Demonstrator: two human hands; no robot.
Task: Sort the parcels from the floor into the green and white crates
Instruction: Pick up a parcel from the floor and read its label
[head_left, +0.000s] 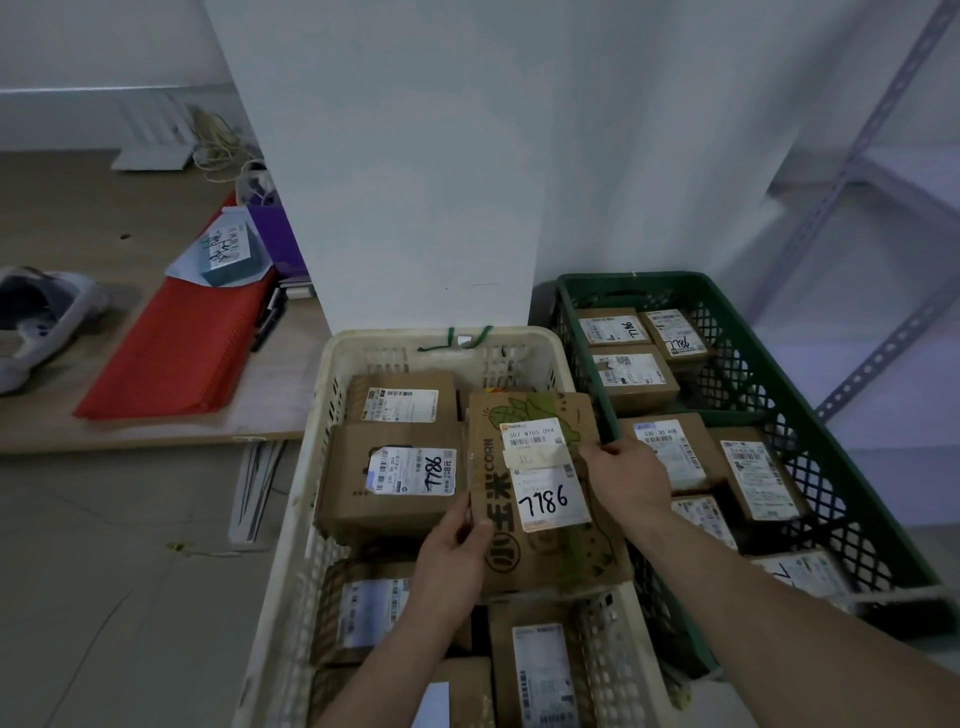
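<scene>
I hold a flat brown corn-printed parcel (545, 519), labelled 7786, over the right side of the white crate (332, 379). My left hand (454, 551) grips its near left edge with the thumb on top. My right hand (626, 475) grips its right edge. The white crate holds several brown parcels, among them one also marked 7786 (395, 467). To the right stands the green crate (779, 374), also with several labelled brown parcels.
A white pillar (415, 182) rises right behind the crates. At the left, a low wooden board (78, 208) carries a red folder (182, 348), a small blue parcel (228, 254) and a grey shoe (36, 317). A metal shelf frame (872, 171) stands at the right.
</scene>
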